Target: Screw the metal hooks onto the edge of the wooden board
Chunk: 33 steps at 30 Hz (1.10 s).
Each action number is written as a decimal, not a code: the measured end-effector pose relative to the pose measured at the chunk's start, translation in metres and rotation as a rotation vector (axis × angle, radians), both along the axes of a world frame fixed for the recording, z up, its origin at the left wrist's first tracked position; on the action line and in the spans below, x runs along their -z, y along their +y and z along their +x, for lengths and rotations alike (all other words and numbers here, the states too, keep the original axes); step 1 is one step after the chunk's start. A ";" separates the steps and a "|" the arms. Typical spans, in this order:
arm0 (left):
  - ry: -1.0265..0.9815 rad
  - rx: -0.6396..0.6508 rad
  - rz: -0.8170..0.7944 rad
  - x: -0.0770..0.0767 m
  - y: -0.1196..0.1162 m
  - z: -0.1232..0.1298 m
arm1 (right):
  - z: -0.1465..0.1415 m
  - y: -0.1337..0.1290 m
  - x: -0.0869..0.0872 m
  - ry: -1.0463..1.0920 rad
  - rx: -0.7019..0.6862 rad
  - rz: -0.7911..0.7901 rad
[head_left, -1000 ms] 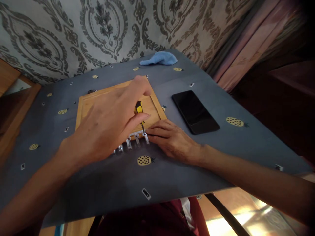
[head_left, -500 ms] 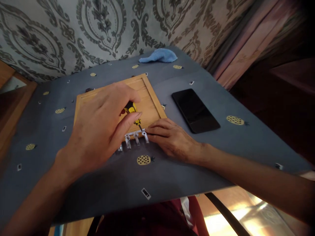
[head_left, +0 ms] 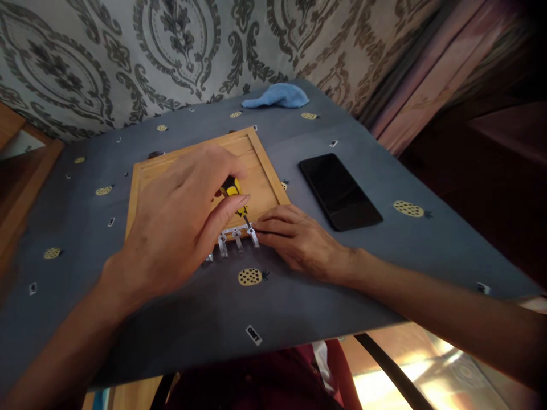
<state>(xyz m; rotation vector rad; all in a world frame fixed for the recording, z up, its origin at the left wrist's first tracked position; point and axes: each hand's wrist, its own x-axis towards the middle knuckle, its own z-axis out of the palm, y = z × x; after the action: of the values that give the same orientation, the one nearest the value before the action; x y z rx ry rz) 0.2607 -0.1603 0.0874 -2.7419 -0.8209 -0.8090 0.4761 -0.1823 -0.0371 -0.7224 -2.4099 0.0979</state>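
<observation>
My left hand (head_left: 175, 216) is closed round a screwdriver (head_left: 235, 195) with a yellow and black handle. Its thin shaft slants down to the right end of a clear hook strip (head_left: 237, 233). That strip lies along the near edge of a wooden framed board (head_left: 260, 171), its several hooks jutting toward me. The left part of the strip is hidden behind my left hand. My right hand (head_left: 303, 242) rests at the board's near right corner, fingertips together against the strip's end by the screwdriver tip. Any screw there is too small to make out.
Right of the board lies a black phone (head_left: 341, 192). A blue cloth (head_left: 277, 95) sits at the back of the table, near the patterned wall covering (head_left: 175, 40). The grey tablecloth (head_left: 192, 324) has pineapple prints. A wooden piece of furniture (head_left: 38, 176) stands at the left.
The screwdriver and my left hand have shifted very slightly to the right, and the handle has turned a little. My right hand keeps its place at the strip's end.
</observation>
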 end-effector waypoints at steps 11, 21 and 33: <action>-0.020 -0.031 -0.031 0.006 -0.005 0.006 | -0.001 0.000 -0.002 0.008 -0.001 0.045; -0.153 -0.055 -0.090 0.010 -0.006 0.007 | 0.001 0.000 -0.001 0.008 -0.004 0.037; -0.350 0.015 -0.376 0.018 -0.003 0.008 | 0.000 -0.001 -0.001 0.003 0.007 0.027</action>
<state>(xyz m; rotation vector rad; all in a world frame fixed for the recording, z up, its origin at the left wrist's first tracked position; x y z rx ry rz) 0.2688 -0.1637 0.0693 -2.9689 -1.1198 -1.2807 0.4764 -0.1830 -0.0361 -0.7175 -2.4014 0.0629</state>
